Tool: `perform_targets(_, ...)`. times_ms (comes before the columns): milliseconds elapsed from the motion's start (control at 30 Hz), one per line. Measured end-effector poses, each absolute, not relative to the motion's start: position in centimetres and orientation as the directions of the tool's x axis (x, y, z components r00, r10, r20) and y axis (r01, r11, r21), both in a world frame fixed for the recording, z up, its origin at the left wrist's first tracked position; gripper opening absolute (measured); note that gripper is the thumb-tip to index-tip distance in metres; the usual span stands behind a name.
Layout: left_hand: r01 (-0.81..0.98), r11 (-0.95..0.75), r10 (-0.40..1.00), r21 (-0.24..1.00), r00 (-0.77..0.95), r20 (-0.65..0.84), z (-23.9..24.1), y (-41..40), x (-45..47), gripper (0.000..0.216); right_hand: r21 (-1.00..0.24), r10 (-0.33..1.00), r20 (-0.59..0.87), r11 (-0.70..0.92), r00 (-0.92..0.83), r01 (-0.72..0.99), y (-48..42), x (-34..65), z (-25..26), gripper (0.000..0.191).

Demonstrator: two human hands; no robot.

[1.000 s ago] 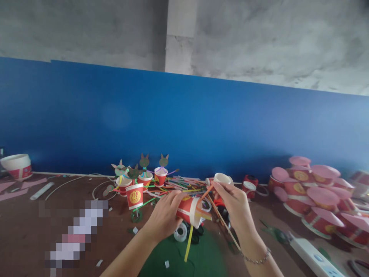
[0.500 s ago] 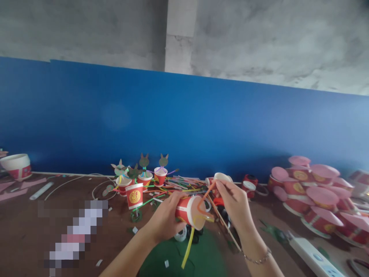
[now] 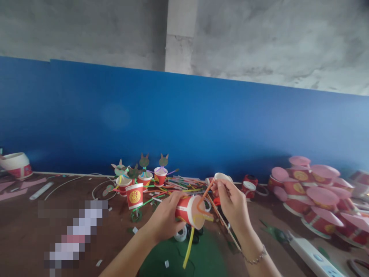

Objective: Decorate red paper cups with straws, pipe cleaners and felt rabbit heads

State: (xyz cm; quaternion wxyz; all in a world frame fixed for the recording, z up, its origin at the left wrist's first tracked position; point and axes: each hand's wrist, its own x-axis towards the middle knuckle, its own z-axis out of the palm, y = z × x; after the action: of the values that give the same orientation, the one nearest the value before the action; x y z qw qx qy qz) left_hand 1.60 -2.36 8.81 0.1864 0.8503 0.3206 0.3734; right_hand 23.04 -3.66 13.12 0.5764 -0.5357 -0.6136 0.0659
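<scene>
Two bare hands are raised around a red paper cup (image 3: 184, 209), which lies tipped on its side in the air above a green mat (image 3: 210, 256), its pale round end turned right and toward the camera. On the cup's left side, the left hand (image 3: 165, 219) is wrapped around its wall, clamped on it. Up and to the right of the cup, the right hand (image 3: 233, 200), with a bracelet (image 3: 255, 260) at the wrist, has its fingertips pinched together on the upper end of an orange straw (image 3: 206, 192); this slants down and bends in front of the cup's pale end. Below the cup hangs a yellow straw (image 3: 188, 248); where it joins is too unclear to tell. Just under the cup sits a white ring (image 3: 180, 234), partly hidden. Behind the cup is a heap of straws (image 3: 187, 184). To its left stand cups with paper animal heads (image 3: 144, 161), with a gold-marked cup (image 3: 134, 196) in front of them. Well to its right are stacked pink-topped cups (image 3: 323, 196) and, nearer the camera, a white power strip (image 3: 309, 254).
</scene>
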Motion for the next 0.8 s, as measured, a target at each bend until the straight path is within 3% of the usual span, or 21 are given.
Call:
perform_targets(100,0.446,-0.736,0.676,0.510,0.521,0.521,8.8,-2.4,1.6,0.062,-0.743,0.748,0.611,0.429,0.258,0.514,-3.8,23.0,13.2,0.033)
perform_targets(233,0.455,-0.769,0.640,0.450,0.532,0.555,8.5,-2.3,1.6,0.065,-0.745,0.747,0.590,0.357,0.307,0.564,-4.0,23.0,13.4,0.035)
perform_targets(633,0.470,-0.770,0.638,0.431,0.546,0.543,8.4,-2.1,1.7,0.066,-0.822,0.789,0.505,0.315,0.350,0.475,-4.2,22.6,14.3,0.031)
perform_targets(800,0.600,-0.751,0.641,0.276,0.559,0.526,8.0,-2.1,1.7,0.065,-0.768,0.774,0.546,0.310,0.320,0.561,-3.9,23.1,13.4,0.031)
